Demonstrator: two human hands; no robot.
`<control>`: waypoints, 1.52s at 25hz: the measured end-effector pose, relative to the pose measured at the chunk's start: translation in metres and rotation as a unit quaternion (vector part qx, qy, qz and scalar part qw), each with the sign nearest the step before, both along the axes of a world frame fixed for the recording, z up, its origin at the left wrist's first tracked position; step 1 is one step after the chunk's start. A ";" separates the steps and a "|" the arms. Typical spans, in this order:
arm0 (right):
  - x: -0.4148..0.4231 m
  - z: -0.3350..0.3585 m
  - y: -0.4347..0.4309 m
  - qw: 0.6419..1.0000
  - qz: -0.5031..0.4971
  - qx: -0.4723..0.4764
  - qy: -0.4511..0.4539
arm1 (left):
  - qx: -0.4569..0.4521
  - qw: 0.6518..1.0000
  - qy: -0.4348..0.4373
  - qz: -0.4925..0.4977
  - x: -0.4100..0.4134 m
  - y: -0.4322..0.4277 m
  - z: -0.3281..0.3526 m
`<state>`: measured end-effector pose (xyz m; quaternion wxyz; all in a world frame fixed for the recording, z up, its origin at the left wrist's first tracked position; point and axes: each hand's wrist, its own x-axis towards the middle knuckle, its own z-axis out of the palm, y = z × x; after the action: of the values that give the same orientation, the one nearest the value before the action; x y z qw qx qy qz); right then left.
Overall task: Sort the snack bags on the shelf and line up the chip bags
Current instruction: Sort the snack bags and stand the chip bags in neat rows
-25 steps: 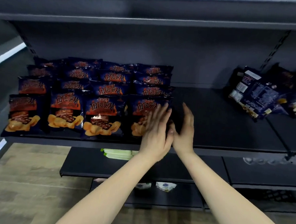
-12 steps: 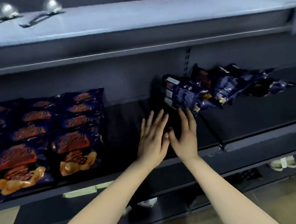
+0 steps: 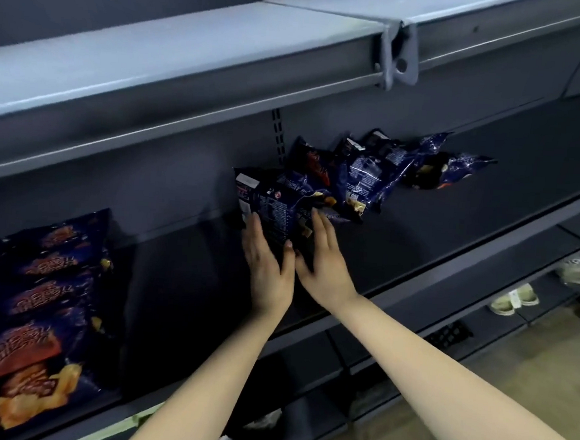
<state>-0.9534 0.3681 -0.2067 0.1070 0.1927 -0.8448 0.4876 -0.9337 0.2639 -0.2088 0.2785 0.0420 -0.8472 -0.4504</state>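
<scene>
A dark blue chip bag (image 3: 275, 208) leans back-side out at the front of a jumbled pile of similar bags (image 3: 367, 173) on the dark shelf (image 3: 452, 238). My left hand (image 3: 268, 266) lies against the bag's lower left edge, fingers straight. My right hand (image 3: 323, 263) rests on its lower right part, fingers spread. Both hands touch the bag from either side, and neither has closed around it. At the far left, rows of blue and orange chip bags (image 3: 35, 305) lie overlapping in neat lines.
A grey upper shelf (image 3: 190, 61) with a metal bracket (image 3: 396, 55) overhangs the work shelf. Bare shelf lies between the lined-up bags and the pile. Lower shelves sit below. Pale shoes (image 3: 513, 299) stand on the floor at the right.
My view and both hands have swung right, away from the lined-up bags. The hands have reached the jumbled pile and now touch its front bag.
</scene>
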 end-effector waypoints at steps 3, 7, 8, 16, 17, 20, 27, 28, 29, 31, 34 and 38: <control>-0.002 0.001 -0.012 0.997 0.054 -0.027 -0.040 | 0.081 0.996 -0.042 0.010 -0.001 -0.006 0.000; -0.002 -0.002 -0.014 0.978 0.189 0.001 -0.086 | 0.188 0.979 -0.071 -0.023 -0.003 -0.018 0.013; -0.003 -0.003 -0.012 0.973 0.206 0.020 -0.097 | 0.230 0.970 -0.070 -0.016 -0.005 -0.019 0.012; 0.003 -0.018 -0.019 0.938 0.298 0.175 -0.022 | 0.540 0.822 -0.034 0.175 -0.006 -0.035 -0.001; 0.005 -0.021 -0.019 0.946 0.289 0.143 -0.012 | 0.560 0.810 -0.028 0.171 -0.003 -0.038 0.001; 0.010 -0.028 -0.025 0.979 0.197 -0.003 0.046 | 0.564 0.809 -0.017 0.166 0.013 -0.050 0.008; -0.015 0.027 -0.084 0.980 0.124 -0.130 0.081 | 0.363 0.922 -0.014 0.132 0.066 -0.111 0.038; -0.015 0.038 -0.093 0.977 0.131 -0.140 0.099 | 0.321 0.939 -0.048 0.117 0.075 -0.118 0.045; -0.015 0.052 -0.099 0.971 0.142 -0.135 0.138 | 0.286 0.948 -0.090 0.105 0.083 -0.121 0.054; -0.019 0.080 -0.110 0.956 0.211 -0.054 0.197 | 0.236 0.949 -0.194 0.081 0.093 -0.128 0.068; -0.017 0.109 -0.124 0.873 0.401 0.279 -0.004 | 0.169 0.933 -0.317 0.025 0.103 -0.141 0.080; -0.011 0.094 -0.119 0.802 0.468 0.318 -0.192 | 0.232 0.903 -0.360 -0.011 0.112 -0.155 0.083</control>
<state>-0.9644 0.2488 -0.1128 -0.3657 0.4903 -0.7629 0.2097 -0.8219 0.1088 -0.1257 -0.0684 0.2553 -0.7614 -0.5919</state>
